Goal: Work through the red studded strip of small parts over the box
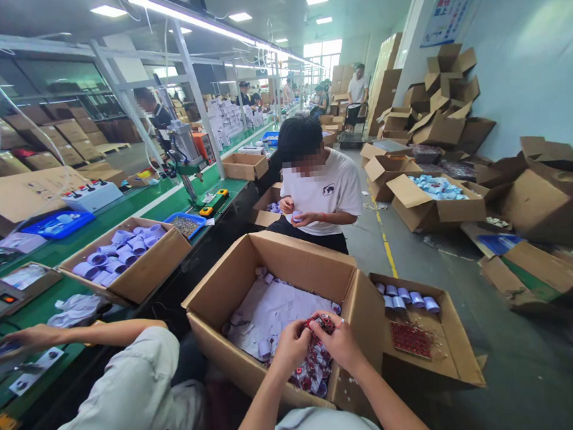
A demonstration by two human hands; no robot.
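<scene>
My left hand (292,345) and my right hand (338,339) are close together over the open cardboard box (210,295) in front of me. Between them is a small red circuit board (320,320), partly hidden by the fingers. The left fingers pinch its near edge, and the right fingers curl round the other side. Below, the box holds many small red round pieces (308,374) mixed with white bits. White cup-shaped parts (265,348) and a white sheet (279,304) lie in there too.
At right, a shallow carton (457,334) holds white cylinders (404,296) and a red panel (410,340). A person (321,185) sits opposite; a co-worker's sleeve (143,361) is close at left. A green workbench (164,195) carries a carton of white cups (119,253).
</scene>
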